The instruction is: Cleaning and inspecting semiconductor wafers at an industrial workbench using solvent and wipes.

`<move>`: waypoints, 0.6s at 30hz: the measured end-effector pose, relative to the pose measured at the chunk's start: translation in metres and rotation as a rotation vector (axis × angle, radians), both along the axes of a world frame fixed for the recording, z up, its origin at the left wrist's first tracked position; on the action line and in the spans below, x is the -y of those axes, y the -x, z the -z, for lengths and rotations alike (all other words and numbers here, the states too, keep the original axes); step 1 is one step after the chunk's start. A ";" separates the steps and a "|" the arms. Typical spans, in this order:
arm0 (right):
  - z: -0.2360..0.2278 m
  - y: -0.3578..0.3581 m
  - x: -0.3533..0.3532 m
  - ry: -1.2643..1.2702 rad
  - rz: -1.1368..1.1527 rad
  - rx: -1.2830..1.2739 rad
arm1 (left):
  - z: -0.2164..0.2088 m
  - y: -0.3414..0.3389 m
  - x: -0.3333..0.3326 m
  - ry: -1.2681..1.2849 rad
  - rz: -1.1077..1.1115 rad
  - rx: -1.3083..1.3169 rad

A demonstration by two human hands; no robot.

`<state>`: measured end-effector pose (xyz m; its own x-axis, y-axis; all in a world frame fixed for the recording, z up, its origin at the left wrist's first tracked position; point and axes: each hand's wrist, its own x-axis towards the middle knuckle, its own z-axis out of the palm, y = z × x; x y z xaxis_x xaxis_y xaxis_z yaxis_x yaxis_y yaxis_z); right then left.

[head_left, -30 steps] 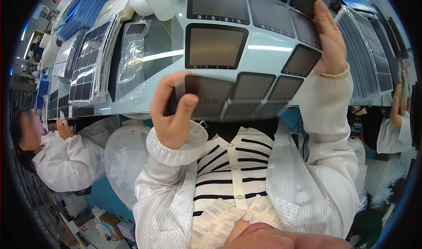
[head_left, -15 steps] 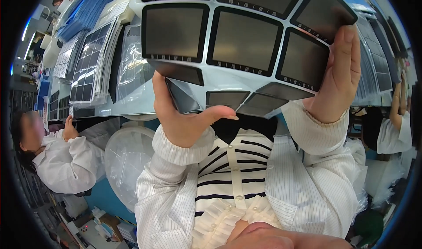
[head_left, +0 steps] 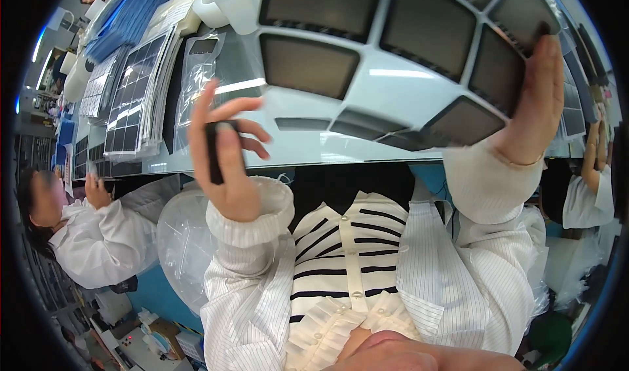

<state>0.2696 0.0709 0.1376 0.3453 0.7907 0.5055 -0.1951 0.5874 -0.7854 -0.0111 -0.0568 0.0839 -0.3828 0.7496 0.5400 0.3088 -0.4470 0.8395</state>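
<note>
Sheet (head_left: pixel 429 27) of dark, rounded rectangular panels, raised over the table (head_left: pixel 157 166) and tilted; it serves as the reference for all positions below. Its lower part bends toward the wearer, and a pale, panel-free area shows among its lower panels. The right hand (head_left: pixel 534 105) grips the sheet at its right edge, fingers pointing up; the thumb cannot be made out. The left hand (head_left: pixel 226 158), left of the sheet and apart from it, pinches a small black piece (head_left: pixel 214 151) beneath the thumb, the other fingers spread and blurred. Left of the sheet, beyond the left hand, lie a clear bag (head_left: pixel 193 82) and, farther left, a stack (head_left: pixel 134 92) of similar panelled sheets; blue sheets (head_left: pixel 124 20) are piled behind that stack. A pale roll (head_left: pixel 211 9) stands near the sheet's upper left. Well left of the sheet sits a co-worker (head_left: pixel 98 246) in white.
</note>
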 end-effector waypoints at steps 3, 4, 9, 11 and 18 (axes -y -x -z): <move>-0.012 0.002 0.006 0.098 0.030 -0.042 | 0.004 0.013 -0.006 -0.023 -0.106 0.110; -0.010 0.001 0.004 0.082 0.027 -0.003 | 0.010 0.018 -0.007 0.032 -0.104 0.096; 0.005 -0.004 -0.004 0.002 -0.021 0.183 | 0.025 0.025 -0.014 0.066 0.114 0.179; 0.008 -0.005 -0.004 0.006 -0.055 0.242 | 0.033 0.027 -0.016 0.121 0.296 0.420; -0.036 0.037 -0.006 0.208 -0.320 -0.265 | 0.043 0.016 -0.007 0.224 0.444 0.362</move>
